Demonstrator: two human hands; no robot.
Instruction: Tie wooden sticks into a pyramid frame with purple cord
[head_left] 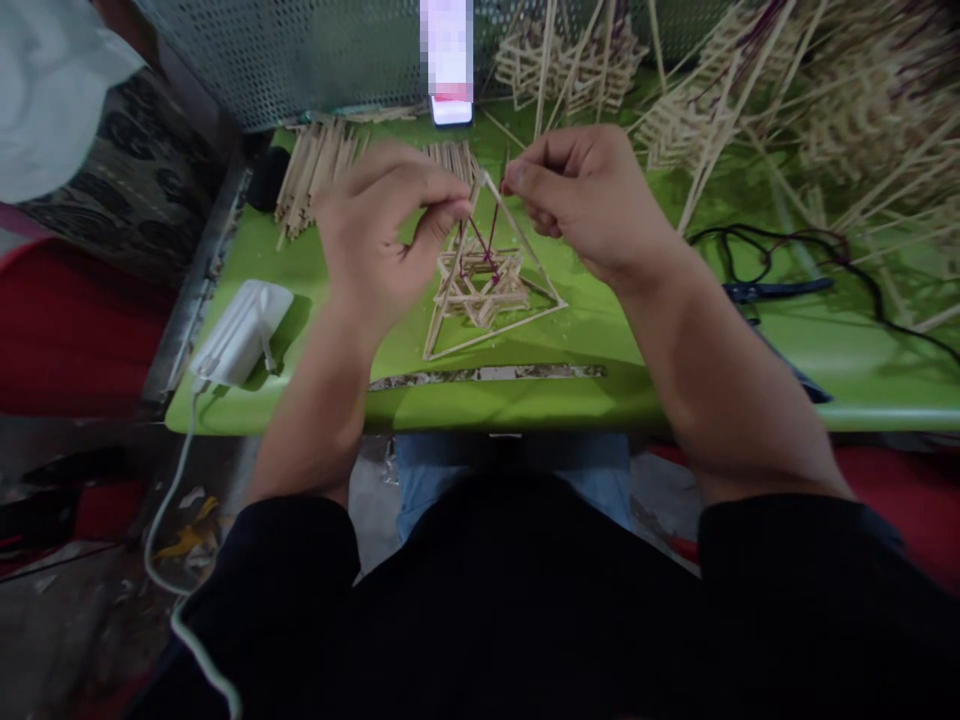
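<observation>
The string point(492, 240) is dark purple, the tabletop point(615, 400) bright green, the sticks point(319, 170) pale tan.

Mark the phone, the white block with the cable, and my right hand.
Phone point(450, 70): head view, on its lit screen.
White block point(244, 335): head view, middle of its casing.
Right hand point(596, 205): head view, middle of the hand.

Both hands point(598, 205) pinch purple thread point(493, 238) beside stick frame point(502, 329).
</observation>
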